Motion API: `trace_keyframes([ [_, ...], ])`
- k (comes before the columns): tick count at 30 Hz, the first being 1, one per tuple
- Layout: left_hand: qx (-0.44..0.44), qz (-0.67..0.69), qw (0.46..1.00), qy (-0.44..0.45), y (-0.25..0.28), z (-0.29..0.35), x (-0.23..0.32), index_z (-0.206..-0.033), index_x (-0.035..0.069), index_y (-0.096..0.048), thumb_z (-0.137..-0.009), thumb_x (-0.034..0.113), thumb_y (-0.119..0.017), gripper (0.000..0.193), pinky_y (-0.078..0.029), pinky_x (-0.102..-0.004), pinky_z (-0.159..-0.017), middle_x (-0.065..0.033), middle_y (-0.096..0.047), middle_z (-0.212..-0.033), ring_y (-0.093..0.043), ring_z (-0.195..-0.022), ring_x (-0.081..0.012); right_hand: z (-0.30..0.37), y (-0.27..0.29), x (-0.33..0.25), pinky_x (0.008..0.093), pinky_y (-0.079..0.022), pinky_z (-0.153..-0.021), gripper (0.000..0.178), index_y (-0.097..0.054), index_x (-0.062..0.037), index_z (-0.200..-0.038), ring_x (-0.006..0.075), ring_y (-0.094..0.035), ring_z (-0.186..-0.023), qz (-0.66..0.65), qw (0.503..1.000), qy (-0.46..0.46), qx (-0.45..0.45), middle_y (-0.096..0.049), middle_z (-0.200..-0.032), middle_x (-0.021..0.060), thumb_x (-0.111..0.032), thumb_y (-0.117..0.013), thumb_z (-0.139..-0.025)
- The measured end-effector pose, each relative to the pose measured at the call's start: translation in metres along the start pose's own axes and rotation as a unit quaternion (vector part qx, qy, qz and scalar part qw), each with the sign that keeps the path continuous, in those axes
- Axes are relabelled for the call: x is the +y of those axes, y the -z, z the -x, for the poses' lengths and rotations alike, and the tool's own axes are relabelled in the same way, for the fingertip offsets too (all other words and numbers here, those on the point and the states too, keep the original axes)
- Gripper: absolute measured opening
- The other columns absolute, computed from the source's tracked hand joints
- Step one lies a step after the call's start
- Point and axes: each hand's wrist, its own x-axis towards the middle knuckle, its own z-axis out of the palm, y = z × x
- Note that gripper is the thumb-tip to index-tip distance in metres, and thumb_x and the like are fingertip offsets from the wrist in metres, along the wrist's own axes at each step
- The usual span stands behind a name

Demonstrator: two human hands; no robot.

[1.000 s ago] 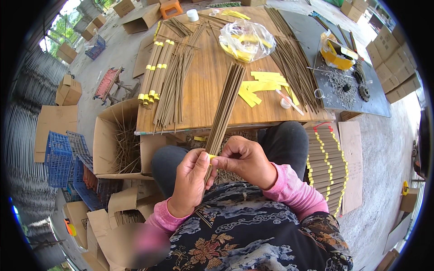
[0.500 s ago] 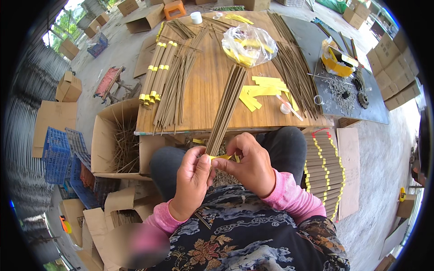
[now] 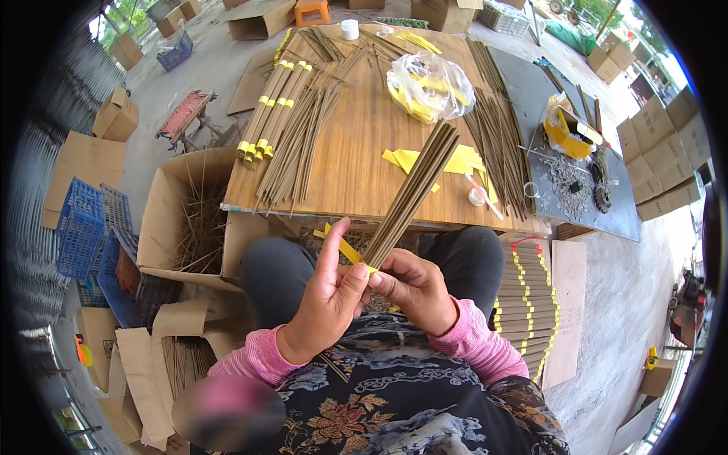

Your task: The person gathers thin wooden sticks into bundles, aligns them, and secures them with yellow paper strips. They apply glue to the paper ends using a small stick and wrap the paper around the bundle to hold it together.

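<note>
A bundle of brown incense sticks [image 3: 413,193] leans up and to the right over my lap, its lower end between my hands. My right hand [image 3: 418,292] is closed round that lower end, thumb on the sticks. A yellow paper strip [image 3: 347,249] runs round the bundle's base, its loose end sticking out to the upper left. My left hand [image 3: 322,307] presses the strip against the sticks with its thumb, while its index finger points up. The fingers behind the bundle are partly hidden.
Ahead is a wooden table [image 3: 356,163] with loose sticks [image 3: 299,152], yellow-banded bundles [image 3: 273,110], yellow strips [image 3: 455,161] and a plastic bag [image 3: 431,85]. A cardboard box of sticks [image 3: 155,254] stands left. More banded bundles [image 3: 523,303] lie at my right.
The bundle has tilted further to the right. My right hand has gone from the strip to the bundle's base. The strip's loose end now points up left, beside my raised left index finger.
</note>
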Motion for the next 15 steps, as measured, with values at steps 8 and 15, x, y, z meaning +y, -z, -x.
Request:
trace_keyframes([
  [8,-0.036,0.065,0.997,0.0,-0.003,0.003,0.005,-0.137,0.012,0.013,-0.092,0.025,-0.044,0.073,-0.036,-0.0163,-0.045,-0.0054,-0.052,-0.088,-0.043,-0.056,-0.0059,0.005,-0.005,0.006,0.0296,-0.053,-0.065,0.017,-0.049,0.0021,-0.099,0.0181,-0.061,-0.073,-0.235,0.97,0.03,-0.048,-0.055,-0.09,0.0087,-0.008,-0.053,-0.086],
  [15,-0.063,0.162,0.984,0.047,0.001,0.001,0.004,-0.136,0.014,0.018,-0.09,0.025,-0.048,0.08,-0.038,-0.0176,-0.045,-0.0059,-0.051,-0.084,-0.046,-0.056,-0.008,0.007,-0.005,0.015,0.0307,-0.053,-0.067,0.024,-0.049,0.0018,-0.106,0.0174,-0.06,-0.075,-0.26,0.964,0.032,-0.043,-0.056,-0.095,0.011,-0.005,-0.055,-0.084],
])
